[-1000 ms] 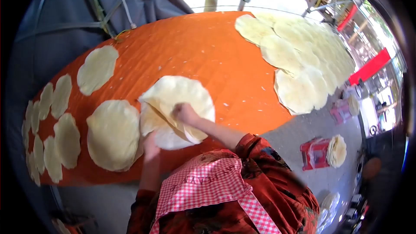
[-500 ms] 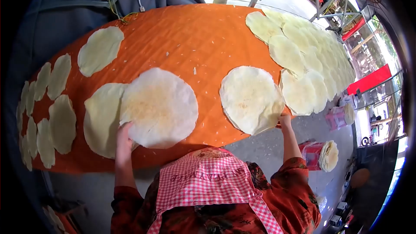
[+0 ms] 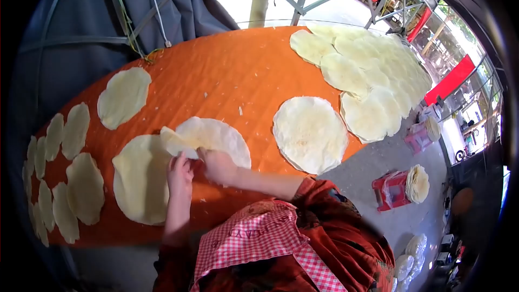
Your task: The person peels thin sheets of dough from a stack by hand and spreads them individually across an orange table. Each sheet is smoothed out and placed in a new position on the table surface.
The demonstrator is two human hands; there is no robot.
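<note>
A thin round flatbread [image 3: 216, 134] is partly lifted in front of me, with its left part curled over. My left hand [image 3: 180, 172] is closed at its lower left edge, fingertips pinching the dough sheet. Beside it, my right hand [image 3: 217, 166] reaches across from the right and is closed on the same flatbread; its fingertips are partly hidden. Just to the left, another flatbread [image 3: 139, 184] lies flat, close to my left hand. On the right, a paler round flatbread [image 3: 310, 136] with light brown marks lies on the orange cloth, apart from both hands.
The orange-covered table [image 3: 254, 75] curves before me. Overlapping flatbreads [image 3: 378, 67] cover its far right end, and several more [image 3: 85, 188] lie at the left. A red-wrapped stack [image 3: 400, 188] stands on the floor at right. Metal bars [image 3: 303, 0] frame the far side.
My right hand has left the right-hand flatbread and crossed over to join my left. The middle flatbread, flat before, is now partly raised and curled. The view has shifted somewhat.
</note>
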